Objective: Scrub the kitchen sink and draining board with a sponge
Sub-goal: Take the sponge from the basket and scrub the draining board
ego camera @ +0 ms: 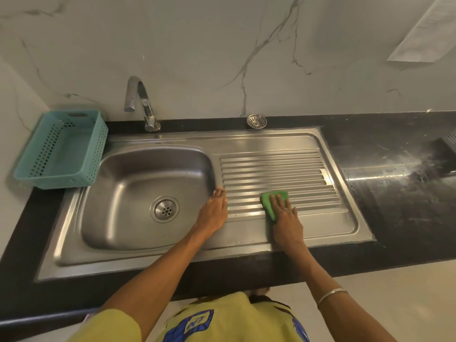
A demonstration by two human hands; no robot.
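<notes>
A steel sink bowl [128,193] with a round drain [164,209] lies left of a ribbed steel draining board [276,169]. A green sponge [271,201] lies flat on the near ribs of the board. My right hand [286,218] presses on the sponge with straight fingers and covers its near right part. My left hand [215,210] rests flat with straight fingers on the strip between the bowl and the board, holding nothing.
A chrome tap [142,102] stands behind the bowl. A teal perforated basket [61,149] sits on the counter at the left. A loose steel strainer [256,120] lies on the black counter [394,193] behind the board. A marble wall rises at the back.
</notes>
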